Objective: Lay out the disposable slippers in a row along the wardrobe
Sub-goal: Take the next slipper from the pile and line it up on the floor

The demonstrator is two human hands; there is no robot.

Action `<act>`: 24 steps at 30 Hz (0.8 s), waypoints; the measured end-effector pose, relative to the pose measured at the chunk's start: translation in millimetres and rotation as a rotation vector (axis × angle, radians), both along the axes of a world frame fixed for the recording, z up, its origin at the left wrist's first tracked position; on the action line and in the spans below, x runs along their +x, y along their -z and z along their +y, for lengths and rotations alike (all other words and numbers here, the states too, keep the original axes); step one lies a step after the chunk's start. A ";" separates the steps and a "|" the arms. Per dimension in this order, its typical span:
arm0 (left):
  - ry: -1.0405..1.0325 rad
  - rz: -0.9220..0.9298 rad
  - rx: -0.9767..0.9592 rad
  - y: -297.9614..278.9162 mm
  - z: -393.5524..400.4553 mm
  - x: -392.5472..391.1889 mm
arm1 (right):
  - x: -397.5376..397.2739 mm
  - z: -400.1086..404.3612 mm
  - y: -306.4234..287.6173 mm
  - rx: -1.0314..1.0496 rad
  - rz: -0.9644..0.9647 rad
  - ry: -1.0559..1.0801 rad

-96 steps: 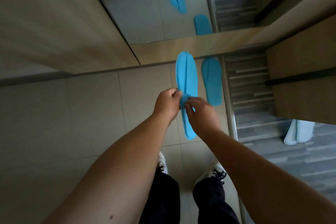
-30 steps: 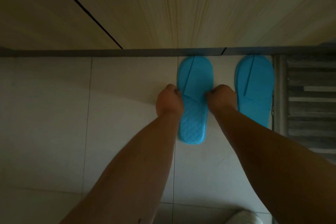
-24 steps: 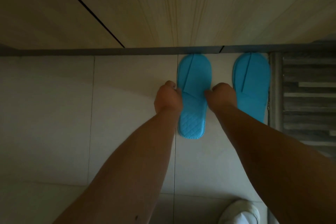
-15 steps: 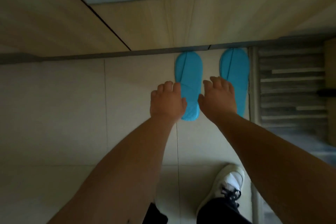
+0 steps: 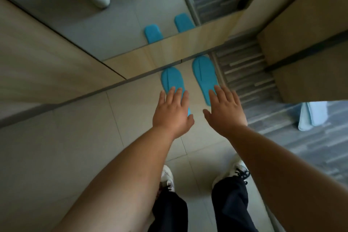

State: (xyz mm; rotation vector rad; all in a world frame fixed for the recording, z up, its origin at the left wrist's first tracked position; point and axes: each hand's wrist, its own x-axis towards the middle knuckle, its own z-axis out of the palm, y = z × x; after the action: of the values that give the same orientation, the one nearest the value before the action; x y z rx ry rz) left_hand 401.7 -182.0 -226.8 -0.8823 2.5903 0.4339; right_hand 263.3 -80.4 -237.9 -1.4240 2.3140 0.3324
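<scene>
Lying side by side on the floor [image 5: 75, 137], two blue slippers [image 5: 172, 79] [image 5: 204, 75] point toes at the wardrobe [image 5: 56, 62] base. The left hand [image 5: 172, 113] and right hand [image 5: 226, 111] hover above them, fingers spread, grasping nothing.

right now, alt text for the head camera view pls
Two blue slippers lie side by side on the tile floor, toes at the wardrobe base. Left hand and right hand hover open above them, holding nothing.
</scene>
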 end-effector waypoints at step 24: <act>0.566 -0.025 0.023 -25.3 244.7 -203.6 | -125.2 312.4 -24.4 -0.061 -0.086 0.706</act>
State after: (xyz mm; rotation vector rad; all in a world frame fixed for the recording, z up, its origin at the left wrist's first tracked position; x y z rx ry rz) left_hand 198.1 62.8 -201.6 -0.1197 2.6496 0.2822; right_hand 138.1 232.0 -213.5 -0.5517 2.5797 -0.0108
